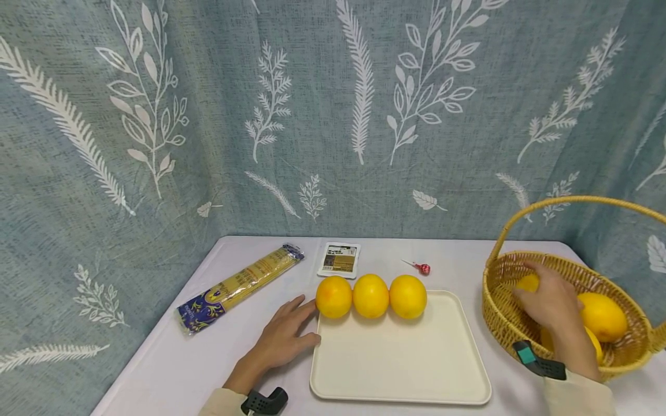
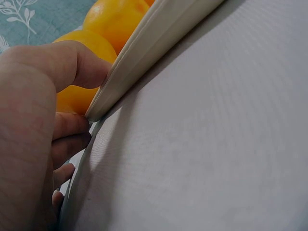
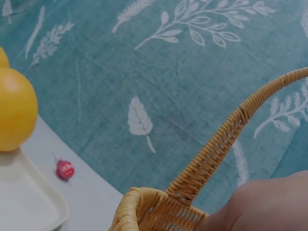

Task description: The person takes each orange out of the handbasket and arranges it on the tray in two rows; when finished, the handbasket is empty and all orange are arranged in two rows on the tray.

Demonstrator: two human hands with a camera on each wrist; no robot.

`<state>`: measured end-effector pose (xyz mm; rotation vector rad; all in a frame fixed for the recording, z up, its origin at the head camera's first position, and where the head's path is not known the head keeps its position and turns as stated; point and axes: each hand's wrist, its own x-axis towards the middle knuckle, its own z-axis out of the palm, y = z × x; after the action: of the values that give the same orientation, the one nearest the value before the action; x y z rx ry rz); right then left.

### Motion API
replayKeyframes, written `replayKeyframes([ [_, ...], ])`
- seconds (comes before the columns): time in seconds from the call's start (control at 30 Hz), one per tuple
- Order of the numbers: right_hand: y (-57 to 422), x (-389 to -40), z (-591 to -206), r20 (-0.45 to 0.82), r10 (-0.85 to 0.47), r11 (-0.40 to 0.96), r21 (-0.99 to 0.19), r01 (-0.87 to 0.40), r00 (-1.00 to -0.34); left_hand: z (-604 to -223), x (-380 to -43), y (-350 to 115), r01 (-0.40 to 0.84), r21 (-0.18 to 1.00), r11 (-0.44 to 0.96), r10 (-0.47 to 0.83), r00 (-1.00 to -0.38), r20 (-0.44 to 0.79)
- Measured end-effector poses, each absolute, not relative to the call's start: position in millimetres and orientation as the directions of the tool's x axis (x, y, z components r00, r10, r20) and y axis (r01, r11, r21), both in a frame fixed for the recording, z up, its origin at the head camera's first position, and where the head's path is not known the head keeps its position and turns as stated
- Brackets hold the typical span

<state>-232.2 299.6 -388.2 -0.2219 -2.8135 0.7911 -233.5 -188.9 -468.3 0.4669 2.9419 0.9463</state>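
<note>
A cream tray (image 1: 400,370) bears a row of three oranges (image 1: 371,296) along its far edge. Beside the tray's left side rests my left hand (image 1: 283,335), fingers spread and relaxed; its fingertips are right at the leftmost orange (image 1: 333,297) and its thumb is at the tray's rim, as the left wrist view also shows. My right hand (image 1: 551,297) reaches into a wicker basket (image 1: 502,320) and grips an orange (image 1: 528,282) between thumb and fingers. More oranges (image 1: 603,316) lie in the basket, one partly hidden under the right wrist.
Behind the tray lie a small flat food packet (image 1: 339,260) and a red-wrapped lollipop (image 1: 424,269). A long pack of dry noodles (image 1: 239,289) lies slantwise at the left. The basket's tall handle (image 1: 572,199) arches above the right arm. A patterned curtain (image 1: 322,115) hangs behind the table.
</note>
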Motion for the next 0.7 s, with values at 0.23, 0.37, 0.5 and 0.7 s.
replayKeyframes([
  [0.23, 300.5, -235.1, -392.0, 0.207, 0.143, 0.884, -0.466, 0.031, -0.968, -468.1, -233.7, -189.1, 0.281, 0.572, 0.771, 0.29, -0.954, 0.077],
  [0.37, 300.8, -234.8, -393.0, 0.174, 0.152, 0.885, -0.462, 0.056, -0.973, -468.1, -233.6, -189.3, 0.282, 0.567, 0.774, 0.29, -0.954, 0.079],
  [0.5, 301.4, -234.5, -393.4, 0.147, 0.164, 0.89, -0.449, 0.082, -0.975, -468.3, -233.7, -189.2, 0.279, 0.564, 0.777, 0.288, -0.955, 0.076],
  [0.7, 304.8, -236.1, -388.4, 0.057, 0.193, 0.882, -0.447, 0.148, -0.98, -469.0, -234.0, -188.5, 0.278, 0.564, 0.778, 0.286, -0.955, 0.077],
])
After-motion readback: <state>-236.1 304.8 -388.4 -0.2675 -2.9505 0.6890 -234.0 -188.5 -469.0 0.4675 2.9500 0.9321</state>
